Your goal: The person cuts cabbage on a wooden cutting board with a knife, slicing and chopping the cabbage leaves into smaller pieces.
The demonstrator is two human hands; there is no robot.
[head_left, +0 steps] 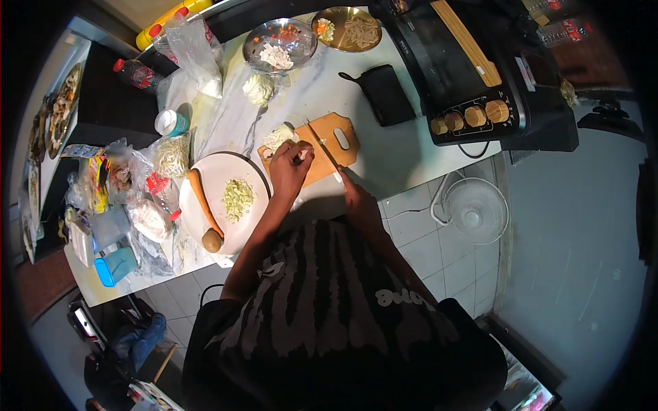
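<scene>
Nearest the camera is one dark shirt (343,294) with grey streaks and lettering, worn by the person at the table (319,77). Table surface is white with grey marble veining; floor (413,236) is pale tile, and the wall (576,212) at right is grey. One fan (476,211) with a white wire guard stands near that wall.

Count of items: one wooden cutting board (312,175) near the table's front edge; one knife (320,146) across it; one pale cabbage portion (277,138) on the board's left end, another cabbage piece (258,90) on the table beyond. Two metal plates (301,49) of cut food at the back. One large white plate (195,229) holds one wooden utensil (200,198) and one heap of chopped greens (238,200). One black pouch (387,96); one black appliance (439,65), four wooden knobs.

Right hand (353,192) grasps the knife's handle. Left hand (290,168) is bent-fingered over the board, beside the cabbage portion; whether it grips anything cannot be determined.
</scene>
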